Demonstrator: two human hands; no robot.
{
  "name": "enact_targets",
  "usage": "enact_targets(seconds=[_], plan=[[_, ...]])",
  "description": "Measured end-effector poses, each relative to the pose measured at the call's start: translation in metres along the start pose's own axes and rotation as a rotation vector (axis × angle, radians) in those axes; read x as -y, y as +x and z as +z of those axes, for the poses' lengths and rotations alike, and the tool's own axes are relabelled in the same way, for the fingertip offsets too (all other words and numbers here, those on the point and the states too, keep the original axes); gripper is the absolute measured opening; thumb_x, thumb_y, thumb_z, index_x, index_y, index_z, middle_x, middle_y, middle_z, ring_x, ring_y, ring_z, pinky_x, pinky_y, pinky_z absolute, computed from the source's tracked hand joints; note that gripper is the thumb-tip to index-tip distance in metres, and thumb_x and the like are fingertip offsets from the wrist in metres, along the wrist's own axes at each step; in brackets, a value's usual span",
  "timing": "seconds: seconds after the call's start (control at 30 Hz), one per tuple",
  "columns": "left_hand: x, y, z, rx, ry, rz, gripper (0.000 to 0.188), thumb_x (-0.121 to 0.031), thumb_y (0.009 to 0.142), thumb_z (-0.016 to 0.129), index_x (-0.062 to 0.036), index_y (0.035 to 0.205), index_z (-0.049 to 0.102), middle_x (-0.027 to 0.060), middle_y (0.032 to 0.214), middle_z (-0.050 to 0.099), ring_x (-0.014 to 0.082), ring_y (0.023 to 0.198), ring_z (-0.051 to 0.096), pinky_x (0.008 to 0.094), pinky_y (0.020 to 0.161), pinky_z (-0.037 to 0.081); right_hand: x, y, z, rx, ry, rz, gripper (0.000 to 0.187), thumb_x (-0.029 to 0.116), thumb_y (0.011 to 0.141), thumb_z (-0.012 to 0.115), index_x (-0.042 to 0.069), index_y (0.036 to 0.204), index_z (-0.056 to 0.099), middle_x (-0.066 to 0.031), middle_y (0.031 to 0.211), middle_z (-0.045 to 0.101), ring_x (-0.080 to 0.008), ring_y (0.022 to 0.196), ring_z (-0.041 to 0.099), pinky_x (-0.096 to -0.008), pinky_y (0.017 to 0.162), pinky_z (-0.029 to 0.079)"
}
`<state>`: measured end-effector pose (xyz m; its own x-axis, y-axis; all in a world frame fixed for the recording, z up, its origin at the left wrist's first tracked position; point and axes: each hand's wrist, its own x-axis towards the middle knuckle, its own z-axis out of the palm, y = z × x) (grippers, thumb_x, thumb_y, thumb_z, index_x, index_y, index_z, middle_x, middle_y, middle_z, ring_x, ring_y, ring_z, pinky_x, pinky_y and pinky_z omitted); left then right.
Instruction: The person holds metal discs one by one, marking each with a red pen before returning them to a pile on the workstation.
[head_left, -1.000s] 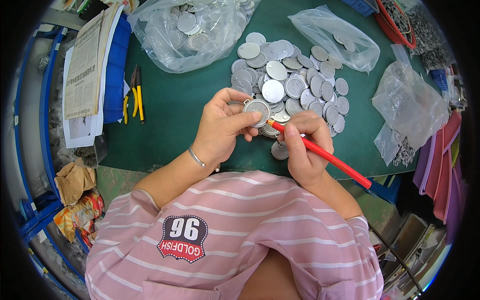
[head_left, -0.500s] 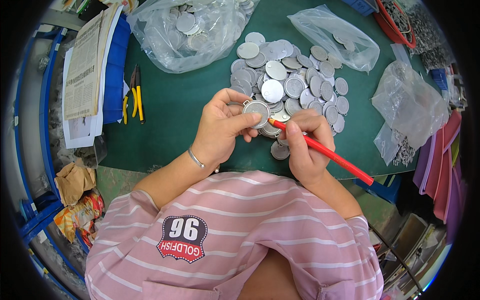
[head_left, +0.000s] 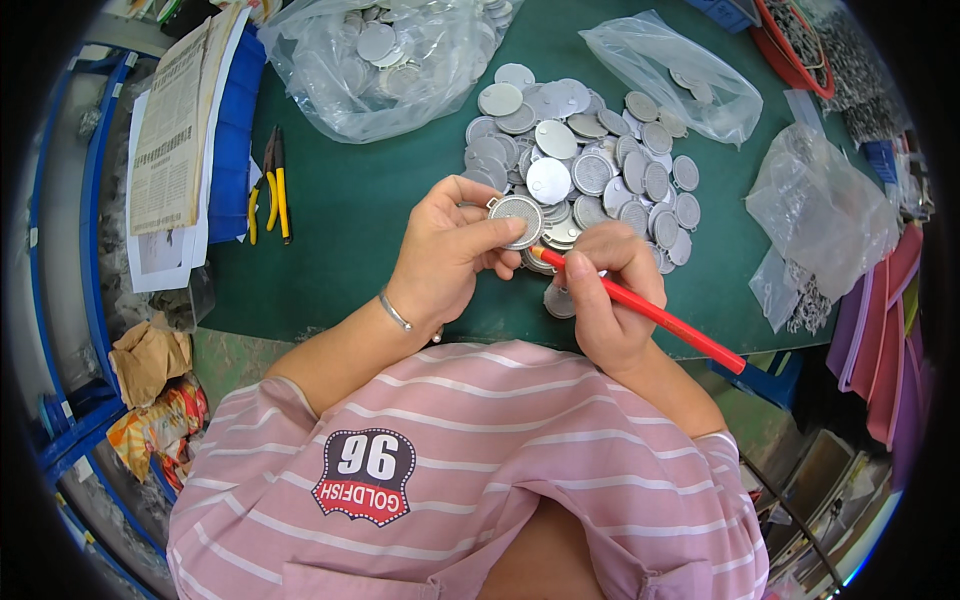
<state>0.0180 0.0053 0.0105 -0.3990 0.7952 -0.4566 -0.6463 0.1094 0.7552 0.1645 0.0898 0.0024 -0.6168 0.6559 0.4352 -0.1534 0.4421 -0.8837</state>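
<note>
Between the thumb and fingers of my left hand (head_left: 447, 240) is a round grey metal disc (head_left: 516, 217) with a textured face and a small loop at its rim. My right hand (head_left: 615, 290) is closed around a red pencil (head_left: 672, 321). The pencil's pale tip points left, just below the disc's lower right edge; whether it touches the disc I cannot tell. A pile of similar metal discs (head_left: 592, 174) lies just beyond both hands, some smooth side up, some textured. One loose disc (head_left: 559, 301) rests near my right fingers, partly hidden.
Clear plastic bags stand around the pile: one full of discs (head_left: 370, 75), a flatter one (head_left: 675, 75), and another (head_left: 820, 195) at right. Pliers (head_left: 278, 190) with yellow handles lie at left beside a blue bin (head_left: 235, 140). A red basket (head_left: 795, 45) is at the far right.
The pencil tip has dropped slightly, from the disc's right edge to just below it. My left hand still holds the disc in nearly the same place.
</note>
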Motion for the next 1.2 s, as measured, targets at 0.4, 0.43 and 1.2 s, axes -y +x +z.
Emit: enact_targets(seconds=[0.4, 0.43, 1.2], plan=[[0.005, 0.013, -0.014, 0.13, -0.657, -0.545, 0.016, -0.004, 0.089, 0.043, 0.0111, 0.092, 0.049, 0.0149, 0.084, 0.057, 0.0103, 0.059, 0.054, 0.0183, 0.052, 0.05, -0.003, 0.005, 0.0, 0.002, -0.05, -0.191, 0.014, -0.003, 0.073, 0.062, 0.004, 0.08, 0.052, -0.0069, 0.073, 0.059, -0.0218, 0.065, 0.054, -0.032, 0.065, 0.038], [0.005, 0.013, -0.014, 0.139, -0.69, -0.575, 0.018, -0.004, 0.09, 0.041, 0.0121, 0.092, 0.048, 0.0152, 0.084, 0.057, 0.0099, 0.059, 0.054, 0.018, 0.052, 0.05, -0.002, 0.005, 0.0, 0.021, -0.065, -0.211, 0.015, -0.003, 0.072, 0.063, 0.004, 0.08, 0.053, -0.0068, 0.073, 0.059, -0.022, 0.065, 0.054, -0.0324, 0.065, 0.038], [0.002, 0.005, -0.007, -0.009, -0.287, -0.208, 0.018, -0.008, 0.083, 0.057, -0.0011, 0.095, 0.045, 0.0116, 0.081, 0.058, 0.0184, 0.063, 0.062, 0.0284, 0.055, 0.054, -0.001, 0.006, 0.005, -0.073, -0.075, -0.059, 0.007, -0.001, 0.077, 0.061, 0.001, 0.083, 0.059, -0.0105, 0.08, 0.061, -0.0224, 0.068, 0.054, -0.0315, 0.066, 0.041]])
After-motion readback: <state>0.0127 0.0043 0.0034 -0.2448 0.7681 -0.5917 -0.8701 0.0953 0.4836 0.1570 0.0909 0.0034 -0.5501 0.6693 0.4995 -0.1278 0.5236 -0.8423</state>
